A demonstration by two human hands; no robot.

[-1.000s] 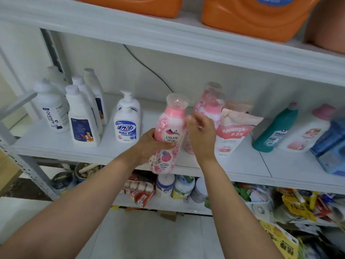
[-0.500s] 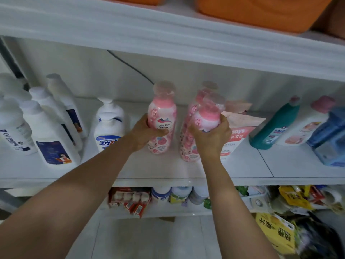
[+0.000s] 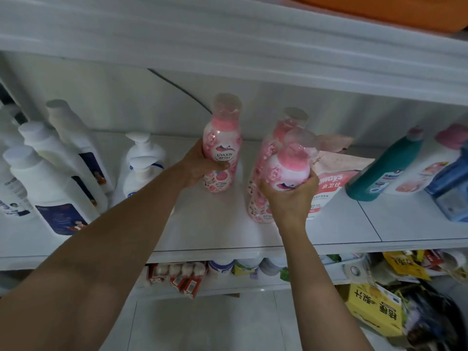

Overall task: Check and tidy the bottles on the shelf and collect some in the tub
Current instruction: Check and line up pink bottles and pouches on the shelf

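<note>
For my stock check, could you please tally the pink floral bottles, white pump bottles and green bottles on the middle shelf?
Pink floral bottles: 3, one in the left hand, one in the right hand, one standing
White pump bottles: 2
Green bottles: 1
Total: 6

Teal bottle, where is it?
In the head view, the teal plastic bottle sits at the right of the white shelf, between the pink refill pouch and a white pink-capped bottle.
</note>
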